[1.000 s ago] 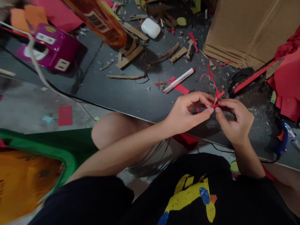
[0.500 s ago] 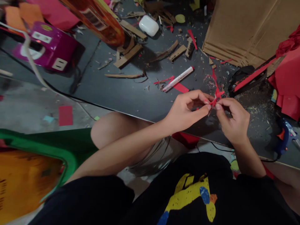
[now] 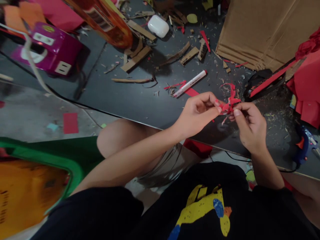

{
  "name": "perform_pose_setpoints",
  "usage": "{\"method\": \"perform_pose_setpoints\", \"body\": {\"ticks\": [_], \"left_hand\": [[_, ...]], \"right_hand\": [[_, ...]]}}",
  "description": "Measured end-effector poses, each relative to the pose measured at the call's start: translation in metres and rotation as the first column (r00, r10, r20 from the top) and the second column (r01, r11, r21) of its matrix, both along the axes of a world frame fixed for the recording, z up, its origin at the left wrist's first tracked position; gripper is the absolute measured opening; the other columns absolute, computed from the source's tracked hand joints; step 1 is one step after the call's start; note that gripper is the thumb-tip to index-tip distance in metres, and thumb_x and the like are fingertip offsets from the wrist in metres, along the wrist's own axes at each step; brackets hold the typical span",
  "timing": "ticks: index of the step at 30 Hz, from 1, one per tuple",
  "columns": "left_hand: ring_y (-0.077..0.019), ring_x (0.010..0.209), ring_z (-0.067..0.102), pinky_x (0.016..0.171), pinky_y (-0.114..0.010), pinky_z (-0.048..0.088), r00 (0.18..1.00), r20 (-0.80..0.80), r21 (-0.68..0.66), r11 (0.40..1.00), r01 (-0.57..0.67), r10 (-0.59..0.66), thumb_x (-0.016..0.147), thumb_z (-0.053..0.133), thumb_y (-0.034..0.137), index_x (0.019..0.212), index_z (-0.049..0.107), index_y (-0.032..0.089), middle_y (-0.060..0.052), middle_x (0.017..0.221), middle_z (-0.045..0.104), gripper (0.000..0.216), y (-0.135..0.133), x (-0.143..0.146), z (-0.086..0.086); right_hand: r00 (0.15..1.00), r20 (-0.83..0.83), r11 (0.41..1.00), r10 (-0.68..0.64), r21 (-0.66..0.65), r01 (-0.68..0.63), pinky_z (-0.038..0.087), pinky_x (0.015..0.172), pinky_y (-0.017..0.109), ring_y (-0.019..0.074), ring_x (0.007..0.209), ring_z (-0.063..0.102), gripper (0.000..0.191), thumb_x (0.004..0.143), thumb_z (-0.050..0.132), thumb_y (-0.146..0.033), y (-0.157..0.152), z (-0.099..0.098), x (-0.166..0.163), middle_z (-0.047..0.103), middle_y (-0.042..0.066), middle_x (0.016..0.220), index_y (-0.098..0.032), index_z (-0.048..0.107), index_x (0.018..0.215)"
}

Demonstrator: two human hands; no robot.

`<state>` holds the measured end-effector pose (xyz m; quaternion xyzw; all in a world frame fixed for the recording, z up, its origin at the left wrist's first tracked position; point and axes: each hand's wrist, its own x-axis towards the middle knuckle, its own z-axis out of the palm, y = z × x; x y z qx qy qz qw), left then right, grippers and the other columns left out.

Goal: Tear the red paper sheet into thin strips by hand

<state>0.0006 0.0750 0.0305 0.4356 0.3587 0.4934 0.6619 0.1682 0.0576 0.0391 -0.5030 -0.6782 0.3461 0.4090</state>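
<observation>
Red paper [image 3: 228,106]: partly worked, I'd judge; one curl [image 3: 233,89] loose.
Left hand [image 3: 196,114]: fingers pinch it.
Right hand [image 3: 253,128]: fingers at its edge; can't tell grip.

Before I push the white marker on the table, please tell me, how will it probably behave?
The white marker may roll when pushed, since its barrel looks slim and rounded. The red strip showing beneath it might slide along or slow it. Its thin body suggests it should feel light.

dark tabletop [image 3: 120,98] above grey floor [image 3: 35,115]
</observation>
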Motion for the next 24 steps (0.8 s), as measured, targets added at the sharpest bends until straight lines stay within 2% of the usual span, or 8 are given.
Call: {"method": "perform_pose_setpoints", "body": {"ticks": [4,14,20,24], "left_hand": [[-0.0099,0.066,0.058,0.066,-0.024,0.047,1.0,0.03,-0.003,1.0,-0.01,0.01,0.075,0.073,0.031,0.07,0.048,0.019,0.002,0.07,0.063,0.028,0.0007,0.0014,-0.003],[-0.0082,0.059,0.053,0.062,-0.022,0.043,0.997,0.058,-0.014,0.999,-0.041,0.041,0.073,0.067,0.025,0.068,0.051,0.018,0.006,0.06,0.052,0.019,0.0003,0.0028,-0.0066],[-0.0096,0.065,0.058,0.064,-0.022,0.045,0.996,0.084,-0.038,0.999,-0.03,0.033,0.072,0.067,0.024,0.068,0.05,0.018,0.004,0.063,0.056,0.018,-0.0004,0.0037,-0.0056],[-0.008,0.061,0.057,0.06,-0.021,0.045,0.995,0.093,-0.023,0.999,-0.046,0.047,0.072,0.068,0.025,0.067,0.05,0.018,0.004,0.062,0.057,0.019,0.0007,0.0028,-0.0064]], "right_hand": [[0.998,-0.058,1.0,-0.011,-0.014,0.01,0.057,0.064,0.023,0.01,0.068,0.067,0.009,0.094,0.051,-0.031,-0.001,-0.0009,-0.0006,0.065,-0.003,0.078,-0.023,0.055,0.091],[0.985,-0.17,0.996,-0.017,-0.084,0.003,0.058,0.063,0.025,0.0107,0.068,0.066,0.01,0.096,0.047,-0.034,-0.0025,-0.0058,-0.0004,0.063,-0.003,0.079,-0.025,0.051,0.092],[0.956,-0.292,0.99,-0.01,-0.137,-0.032,0.056,0.063,0.027,0.013,0.074,0.066,0.008,0.096,0.043,-0.029,-0.003,-0.0088,-0.0015,0.062,-0.001,0.084,-0.026,0.049,0.092],[0.923,-0.38,0.99,-0.054,-0.143,-0.001,0.055,0.062,0.028,0.0129,0.07,0.066,0.008,0.095,0.041,-0.026,-0.0009,-0.0077,-0.0027,0.061,-0.003,0.078,-0.026,0.046,0.09]]}}
